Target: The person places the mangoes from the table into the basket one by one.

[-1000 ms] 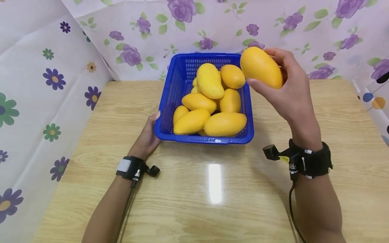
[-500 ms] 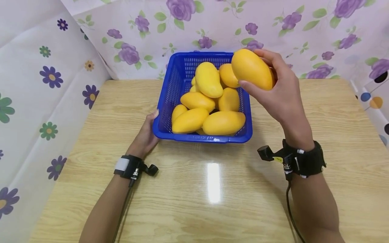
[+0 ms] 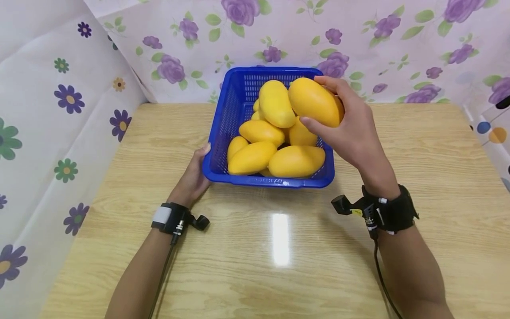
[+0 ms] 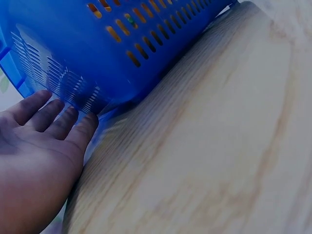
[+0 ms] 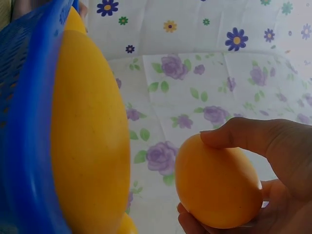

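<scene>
We see the right hand [image 3: 354, 128] curled around a yellow mango [image 3: 314, 102], thumb under it and fingers over its far side, holding it in the air above the right rear part of the blue plastic basket [image 3: 223, 128]. The held mango hovers just over the other mangoes [image 3: 275, 146] piled in the basket, close to the topmost one. Our left hand [image 3: 194, 177] lies on the wooden table [image 3: 279, 257] with straight, relaxed fingers [image 4: 53, 109] touching the basket's near left corner; it grips nothing. The basket sits between the two hands, nearer the left. Each wrist wears a black strap with a small camera [image 3: 344, 204]. Flowered cloth [image 3: 179, 44] hangs beyond both hands.
</scene>
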Available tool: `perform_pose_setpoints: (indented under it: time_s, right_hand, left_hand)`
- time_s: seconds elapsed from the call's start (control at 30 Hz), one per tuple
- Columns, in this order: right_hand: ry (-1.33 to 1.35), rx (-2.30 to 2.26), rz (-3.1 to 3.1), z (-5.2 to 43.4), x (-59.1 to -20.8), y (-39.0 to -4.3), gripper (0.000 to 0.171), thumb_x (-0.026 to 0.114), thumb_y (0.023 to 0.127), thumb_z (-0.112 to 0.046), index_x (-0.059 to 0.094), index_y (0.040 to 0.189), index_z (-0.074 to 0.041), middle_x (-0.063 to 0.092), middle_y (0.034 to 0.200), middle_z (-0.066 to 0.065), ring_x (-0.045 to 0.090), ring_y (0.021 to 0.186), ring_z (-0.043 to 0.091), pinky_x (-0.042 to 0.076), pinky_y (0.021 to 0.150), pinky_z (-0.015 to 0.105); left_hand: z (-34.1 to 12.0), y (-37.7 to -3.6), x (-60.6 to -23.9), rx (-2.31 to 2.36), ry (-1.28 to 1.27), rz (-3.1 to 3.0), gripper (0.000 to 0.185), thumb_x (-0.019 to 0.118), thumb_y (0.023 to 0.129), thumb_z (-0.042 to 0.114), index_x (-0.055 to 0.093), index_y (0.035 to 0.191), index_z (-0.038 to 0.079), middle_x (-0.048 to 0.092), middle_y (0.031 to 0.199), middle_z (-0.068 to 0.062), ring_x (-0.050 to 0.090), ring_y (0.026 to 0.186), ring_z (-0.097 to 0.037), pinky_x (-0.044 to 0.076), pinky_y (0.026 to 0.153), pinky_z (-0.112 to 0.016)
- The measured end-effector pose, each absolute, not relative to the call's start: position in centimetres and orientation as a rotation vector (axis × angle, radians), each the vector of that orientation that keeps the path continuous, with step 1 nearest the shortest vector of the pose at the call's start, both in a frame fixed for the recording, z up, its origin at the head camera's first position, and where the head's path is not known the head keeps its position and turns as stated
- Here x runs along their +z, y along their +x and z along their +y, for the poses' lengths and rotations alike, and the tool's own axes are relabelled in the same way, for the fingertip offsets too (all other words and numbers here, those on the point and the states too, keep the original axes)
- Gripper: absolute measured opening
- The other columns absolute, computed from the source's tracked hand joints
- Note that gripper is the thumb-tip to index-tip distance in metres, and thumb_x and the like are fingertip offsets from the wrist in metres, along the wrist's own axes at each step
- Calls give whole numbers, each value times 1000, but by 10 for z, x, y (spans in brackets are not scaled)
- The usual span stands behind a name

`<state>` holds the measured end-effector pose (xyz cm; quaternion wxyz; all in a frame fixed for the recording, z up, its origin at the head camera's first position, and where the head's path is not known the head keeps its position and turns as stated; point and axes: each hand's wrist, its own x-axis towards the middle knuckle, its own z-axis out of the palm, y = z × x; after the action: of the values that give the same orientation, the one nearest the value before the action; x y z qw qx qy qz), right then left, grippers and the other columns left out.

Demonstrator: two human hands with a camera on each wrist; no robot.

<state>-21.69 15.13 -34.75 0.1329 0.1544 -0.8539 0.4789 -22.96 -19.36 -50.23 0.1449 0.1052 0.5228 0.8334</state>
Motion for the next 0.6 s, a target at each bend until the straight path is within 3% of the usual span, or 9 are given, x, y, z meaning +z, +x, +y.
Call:
perform_pose_setpoints:
  time_s: [0.33, 0.6]
  right_hand:
    - [614, 1383, -2490, 139, -358, -222, 67, 82, 86, -22, 52, 146, -20, 55, 143, -9, 55, 109, 14, 48, 89, 38]
    - [690, 1338, -2543, 131, -369, -225, 69, 83, 85, -18, 52, 147, -18, 53, 146, 2, 55, 112, 23, 48, 92, 44]
  left_hand:
    - [-193, -231, -500, 2395, 296, 1535, 69, 51, 102, 47, 31, 158, 14, 38, 154, -11, 44, 130, -18, 42, 104, -27]
    - [-192, -229, -501, 2395, 301, 1526, 69, 53, 101, 47, 31, 158, 15, 37, 154, -11, 44, 130, -18, 43, 104, -28]
